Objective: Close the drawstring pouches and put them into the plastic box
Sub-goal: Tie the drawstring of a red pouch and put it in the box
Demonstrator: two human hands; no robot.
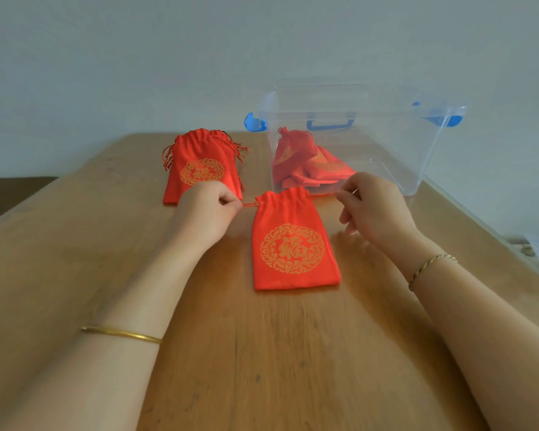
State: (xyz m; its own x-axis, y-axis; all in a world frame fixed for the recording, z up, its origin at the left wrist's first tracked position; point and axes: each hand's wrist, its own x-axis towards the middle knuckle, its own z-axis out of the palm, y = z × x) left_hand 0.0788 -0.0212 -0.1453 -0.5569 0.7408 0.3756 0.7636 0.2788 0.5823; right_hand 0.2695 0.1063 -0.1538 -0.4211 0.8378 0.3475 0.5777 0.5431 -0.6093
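there, both forearms stretched over the desk point(75, 244), left hand point(207, 209) and right hand point(375, 209) each pinching a drawstring point(249, 205) of the red pouch point(294, 244), mouth gathered

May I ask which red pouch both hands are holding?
The lone pouch in front: left hand and right hand pinch its cords; the stacked pouches lie farther back.

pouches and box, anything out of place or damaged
Nothing stands out. The pouches in the plastic box lie in a loose heap; the left hand and right hand pinch the cords of the front pouch.
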